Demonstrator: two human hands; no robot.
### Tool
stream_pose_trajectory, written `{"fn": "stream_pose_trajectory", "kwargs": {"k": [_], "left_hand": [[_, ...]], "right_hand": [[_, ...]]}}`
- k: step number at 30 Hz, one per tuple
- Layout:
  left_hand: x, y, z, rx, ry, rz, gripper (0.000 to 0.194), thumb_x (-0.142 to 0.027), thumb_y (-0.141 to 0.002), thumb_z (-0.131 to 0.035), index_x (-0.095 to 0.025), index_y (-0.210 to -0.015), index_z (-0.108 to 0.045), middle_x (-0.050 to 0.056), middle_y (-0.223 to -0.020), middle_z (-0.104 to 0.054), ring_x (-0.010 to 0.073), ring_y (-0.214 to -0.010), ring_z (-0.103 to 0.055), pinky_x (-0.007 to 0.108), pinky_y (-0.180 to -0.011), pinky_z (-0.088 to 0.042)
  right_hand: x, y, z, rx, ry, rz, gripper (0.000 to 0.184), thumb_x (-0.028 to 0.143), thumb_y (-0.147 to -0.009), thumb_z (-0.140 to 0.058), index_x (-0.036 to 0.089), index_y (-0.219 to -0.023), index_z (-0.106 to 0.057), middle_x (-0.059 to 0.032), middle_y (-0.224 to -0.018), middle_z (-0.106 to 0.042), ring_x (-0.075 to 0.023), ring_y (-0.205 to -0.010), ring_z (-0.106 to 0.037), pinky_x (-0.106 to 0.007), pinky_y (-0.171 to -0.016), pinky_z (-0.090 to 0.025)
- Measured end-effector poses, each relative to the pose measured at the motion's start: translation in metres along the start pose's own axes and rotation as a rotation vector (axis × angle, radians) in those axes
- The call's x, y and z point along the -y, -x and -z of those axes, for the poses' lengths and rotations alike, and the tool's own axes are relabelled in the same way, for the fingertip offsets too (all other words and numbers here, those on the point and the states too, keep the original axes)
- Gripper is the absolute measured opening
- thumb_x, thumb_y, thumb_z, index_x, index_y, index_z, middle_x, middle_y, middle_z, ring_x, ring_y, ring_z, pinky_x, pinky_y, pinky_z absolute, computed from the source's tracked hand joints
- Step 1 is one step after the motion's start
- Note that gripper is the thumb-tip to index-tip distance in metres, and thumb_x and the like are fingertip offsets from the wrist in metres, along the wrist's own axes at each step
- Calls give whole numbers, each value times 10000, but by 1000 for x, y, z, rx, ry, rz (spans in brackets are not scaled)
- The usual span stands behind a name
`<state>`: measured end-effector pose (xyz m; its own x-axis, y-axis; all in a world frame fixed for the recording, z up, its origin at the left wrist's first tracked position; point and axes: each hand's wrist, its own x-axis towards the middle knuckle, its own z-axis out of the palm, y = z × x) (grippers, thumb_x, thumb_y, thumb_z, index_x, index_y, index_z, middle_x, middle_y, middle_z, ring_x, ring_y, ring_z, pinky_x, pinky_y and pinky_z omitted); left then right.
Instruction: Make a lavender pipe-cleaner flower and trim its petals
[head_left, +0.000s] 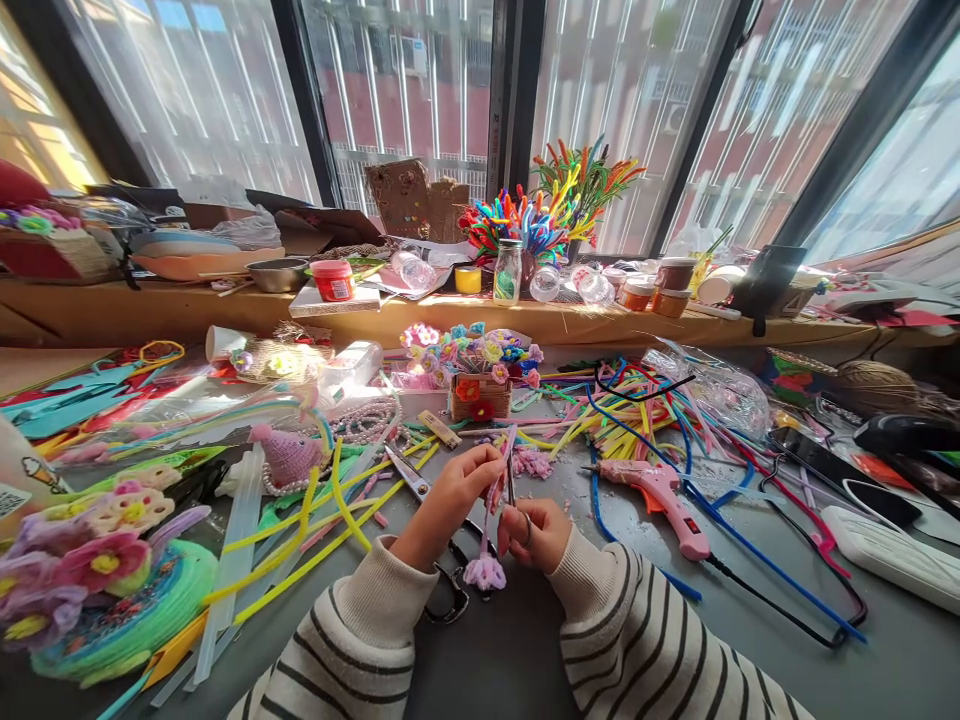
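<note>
My left hand (466,490) is closed, its fingertips pinching a pink pipe cleaner (494,497). From its lower end hangs a small lilac-pink fuzzy flower (485,573). Close by on the right, my right hand (536,532), with a ring on one finger, is closed on a thin dark stick-like thing (511,478) that points upward; its exact kind cannot be made out. Below the left hand lies a pair of scissors (407,470) with black handles, partly hidden by that hand and wrist. Just behind the hands sits a pink fuzzy clump (532,461).
A pink glue gun (660,492) lies to the right, its black cord trailing forward. Yellow pipe cleaners (356,520) and clear glue sticks (238,520) spread leftward. A basket of small flowers (480,398) stands behind. Fuzzy flowers on a green base (127,610) sit front left.
</note>
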<state>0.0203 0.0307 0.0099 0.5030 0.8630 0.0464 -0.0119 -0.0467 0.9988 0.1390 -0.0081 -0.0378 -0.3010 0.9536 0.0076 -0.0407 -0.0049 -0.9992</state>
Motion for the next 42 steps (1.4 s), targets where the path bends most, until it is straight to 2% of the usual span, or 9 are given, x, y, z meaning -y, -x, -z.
{"fn": "stream_pose_trajectory", "kwargs": {"k": [5,9,13,18,22,24,29,36,42], "left_hand": [[2,0,1,81,4,9,175,-283,-683,-442,-159,-567,-401,-55,-463,-407,70,-430,-363,203,-448,-282],[5,0,2,124,4,19,172,-281,-685,-431,-162,-570,-385,-62,-437,-397,67,-401,-352,203,-428,-264],[5,0,2,100,-37,6,170,-260,-681,-437,-153,-560,-386,-61,-480,-371,61,-440,-330,198,-451,-262],[3,-1,0,92,-66,-9,173,-270,-686,-435,-150,-571,-387,-56,-522,-337,67,-493,-309,197,-480,-261],[2,0,-1,97,-62,-12,175,-274,-688,-437,-151,-576,-381,-57,-523,-330,65,-485,-307,199,-484,-265],[2,-1,-1,92,-58,-8,176,-278,-694,-435,-152,-581,-388,-57,-515,-340,65,-479,-319,201,-486,-272],[3,0,-2,59,-104,-36,240,-310,-729,-409,-155,-547,-393,-53,-475,-364,72,-470,-345,203,-498,-288],[3,0,0,134,-131,-43,242,-317,-715,-425,-160,-535,-385,-54,-452,-381,75,-455,-358,209,-486,-285],[3,-1,0,74,-154,-35,248,-333,-702,-427,-161,-532,-372,-58,-459,-347,70,-451,-329,205,-470,-277]], "right_hand": [[6,-1,-2,70,-16,15,620,750,-512,-342,143,-514,-466,70,-297,-327,-31,-243,-264,-179,-267,-164],[8,-1,-1,35,6,13,621,742,-521,-353,135,-493,-484,65,-305,-327,-29,-253,-275,-179,-282,-168],[3,-1,2,-58,7,-7,580,692,-541,-420,126,-449,-512,69,-293,-304,-23,-262,-263,-188,-303,-164],[1,-2,3,-156,-15,-56,520,651,-473,-523,136,-415,-485,76,-289,-302,-16,-273,-235,-193,-312,-127],[3,-2,2,-172,-18,-46,506,637,-461,-542,139,-420,-461,48,-355,-407,-14,-306,-254,-191,-322,-144],[3,-2,2,-180,-9,-47,507,639,-466,-537,141,-418,-456,43,-366,-415,-16,-315,-261,-192,-326,-149],[1,-1,2,-181,31,-3,510,637,-505,-517,142,-402,-452,64,-320,-338,-19,-298,-246,-196,-321,-148],[0,0,2,-71,-33,48,542,663,-578,-420,140,-452,-482,81,-294,-275,-25,-263,-235,-200,-308,-148],[2,0,2,-202,102,17,506,631,-532,-502,150,-402,-415,63,-344,-349,-23,-325,-252,-199,-338,-144]]}}
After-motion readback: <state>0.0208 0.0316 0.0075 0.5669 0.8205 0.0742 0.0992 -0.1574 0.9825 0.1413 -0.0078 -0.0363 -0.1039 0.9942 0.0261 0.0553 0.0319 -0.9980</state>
